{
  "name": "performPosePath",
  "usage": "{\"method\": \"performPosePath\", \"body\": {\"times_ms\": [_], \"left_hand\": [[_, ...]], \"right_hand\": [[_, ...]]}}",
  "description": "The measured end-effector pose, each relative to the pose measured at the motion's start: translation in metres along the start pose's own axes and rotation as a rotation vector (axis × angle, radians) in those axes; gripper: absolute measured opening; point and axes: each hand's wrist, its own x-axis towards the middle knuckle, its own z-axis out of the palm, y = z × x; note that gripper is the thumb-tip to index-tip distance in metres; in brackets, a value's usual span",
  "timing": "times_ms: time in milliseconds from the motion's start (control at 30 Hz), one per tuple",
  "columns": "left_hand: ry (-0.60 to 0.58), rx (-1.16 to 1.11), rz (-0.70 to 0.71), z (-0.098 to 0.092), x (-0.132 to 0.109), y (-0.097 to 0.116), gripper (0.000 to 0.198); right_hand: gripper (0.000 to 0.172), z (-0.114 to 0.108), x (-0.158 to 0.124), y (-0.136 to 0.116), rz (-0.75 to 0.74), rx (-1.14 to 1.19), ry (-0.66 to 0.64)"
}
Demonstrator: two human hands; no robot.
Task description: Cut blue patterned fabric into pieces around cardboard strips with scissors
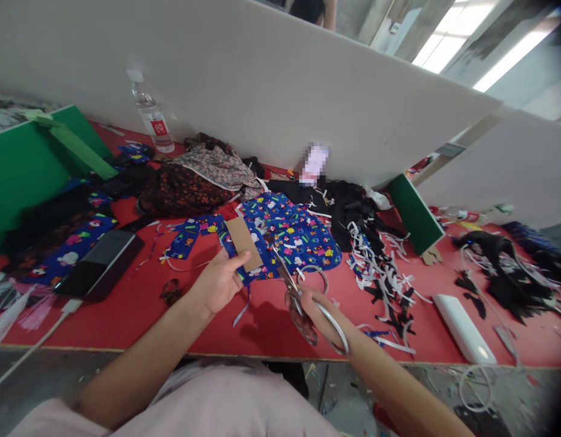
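My left hand pinches a small brown cardboard strip, with its thumb on top, together with the edge of a blue patterned cloth. The cloth has colourful cartoon prints and lies spread on the red table beyond my hands. My right hand is closed round metal scissors with large loop handles. Their blades point up and to the left, close to the cloth's near edge, just right of the cardboard. A thin strip hangs from the cloth beside my left hand.
The red table holds a black device, a bottle, dark floral cloth and a phone by the grey partition. Right lie black and white scraps and a white device. Green boards stand at both sides.
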Motion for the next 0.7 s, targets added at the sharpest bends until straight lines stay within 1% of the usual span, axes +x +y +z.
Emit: {"method": "performPosePath", "body": {"times_ms": [433,700], "left_hand": [[-0.001,-0.011,-0.010,0.0001,0.0012,-0.0007,0.041],[0.024,-0.015,-0.024,0.0015,0.0001,0.0004,0.032]], "right_hand": [[0.055,0.0009,0.0016,-0.0021,0.005,-0.011,0.018],[0.052,0.0027,0.0022,0.0009,0.018,0.071,-0.006]]}}
